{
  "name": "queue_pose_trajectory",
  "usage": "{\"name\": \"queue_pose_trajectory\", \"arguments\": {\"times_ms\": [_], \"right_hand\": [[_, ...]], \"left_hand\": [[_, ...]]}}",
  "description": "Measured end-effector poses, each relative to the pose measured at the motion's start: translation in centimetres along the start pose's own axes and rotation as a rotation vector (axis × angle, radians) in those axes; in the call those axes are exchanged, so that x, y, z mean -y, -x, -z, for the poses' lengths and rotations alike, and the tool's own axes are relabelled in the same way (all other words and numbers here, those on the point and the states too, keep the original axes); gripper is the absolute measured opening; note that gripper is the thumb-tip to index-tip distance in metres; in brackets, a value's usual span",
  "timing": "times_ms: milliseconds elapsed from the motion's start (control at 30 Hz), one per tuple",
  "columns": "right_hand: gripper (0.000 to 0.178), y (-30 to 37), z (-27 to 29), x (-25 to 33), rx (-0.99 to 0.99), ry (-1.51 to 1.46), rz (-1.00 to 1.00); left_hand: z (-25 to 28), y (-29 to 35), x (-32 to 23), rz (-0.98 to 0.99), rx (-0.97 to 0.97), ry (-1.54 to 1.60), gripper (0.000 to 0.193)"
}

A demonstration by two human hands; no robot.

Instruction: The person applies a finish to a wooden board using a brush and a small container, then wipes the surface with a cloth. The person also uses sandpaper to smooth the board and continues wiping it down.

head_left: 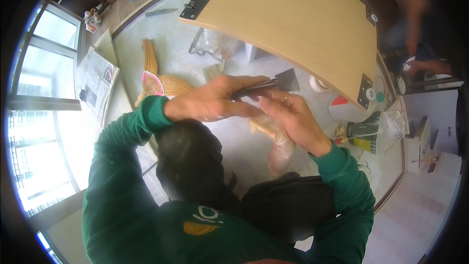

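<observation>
In front of my knees, my left hand (215, 100) and my right hand (295, 122) come together around a thin dark flat piece (256, 88), metal-looking with a layered edge. The left fingers stretch along it and the right thumb presses at its near side. A dark grey square sheet (287, 79) shows just beyond the right fingers; I cannot tell whether it joins the held piece. Below the right palm is a crumpled, translucent pinkish plastic wrap (281, 154); whether the hand grips it is unclear.
A pale wooden board (283, 19) with black metal plates at its corners stands ahead. A straw broom (163, 84) lies left. To the right are a roll of tape (320, 84), a white bucket (344, 109) and a dark container (364, 134). Another person's hand (415, 66) is far right.
</observation>
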State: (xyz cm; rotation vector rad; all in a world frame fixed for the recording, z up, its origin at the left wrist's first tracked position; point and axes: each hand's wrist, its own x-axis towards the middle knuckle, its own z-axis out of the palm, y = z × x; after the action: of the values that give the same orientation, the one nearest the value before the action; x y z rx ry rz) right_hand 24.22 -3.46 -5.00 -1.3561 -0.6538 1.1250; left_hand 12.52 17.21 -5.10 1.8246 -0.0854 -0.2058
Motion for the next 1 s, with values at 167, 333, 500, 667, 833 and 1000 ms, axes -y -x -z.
{"name": "queue_pose_trajectory", "arguments": {"times_ms": [167, 333, 500, 667, 833, 1000], "right_hand": [[0.07, 1.1, 2.6, -0.5, -0.043, 0.6, 0.185], [0.094, 1.8, 4.4, -1.6, -0.31, 1.029, 0.254], [0.076, 2.2, 4.5, -1.7, -0.284, 1.164, 0.267], [0.051, 4.9, 4.5, -1.0, -0.136, 1.095, 0.217], [0.042, 9.9, 4.5, 1.7, -0.142, 1.014, 0.092], [0.039, 9.6, 3.4, 2.0, -0.056, 1.013, 0.195]], "left_hand": [[2.3, 1.2, 0.5, 0.009, -0.201, -0.112, 0.049], [4.3, 3.0, 2.2, -0.279, -0.403, -0.781, 0.054], [4.3, -0.1, 2.7, -0.538, -0.422, -1.168, 0.08], [5.5, -3.9, 3.0, -0.621, -0.417, -1.415, 0.07], [7.9, -4.6, 7.1, -0.604, -0.378, -1.519, 0.075], [0.3, -11.1, 5.4, -0.759, -0.29, -1.507, 0.07]]}}
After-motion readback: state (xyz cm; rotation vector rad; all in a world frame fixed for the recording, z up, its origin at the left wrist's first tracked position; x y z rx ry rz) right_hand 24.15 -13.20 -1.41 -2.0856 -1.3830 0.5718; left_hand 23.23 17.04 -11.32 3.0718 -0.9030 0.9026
